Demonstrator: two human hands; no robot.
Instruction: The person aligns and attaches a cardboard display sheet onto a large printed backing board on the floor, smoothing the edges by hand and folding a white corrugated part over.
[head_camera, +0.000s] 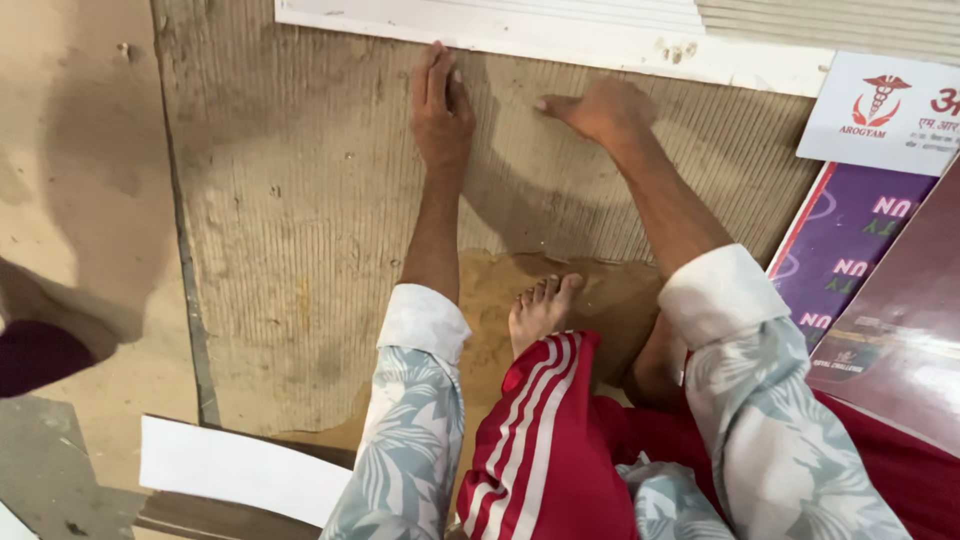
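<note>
Resting flat near the top centre of the frame, the left hand (441, 105) lies on a ribbed board (300, 250), fingers together and straight, their tips touching the lower edge of a white panel (560, 40). The right hand (600, 108), just beside it, presses the same board with fingers curled under and clamped on nothing. That panel runs with its long axis left to right along the upper edge of the frame, tilting slightly down toward the right. Open board surface extends left of the hands to a dark seam (185, 250), with bare floor (70, 150) beyond. Printed boards (860, 250) crowd the right edge. A bare foot (540, 310) sits below the hands, and a white sheet (235, 468) lies lower left.
</note>
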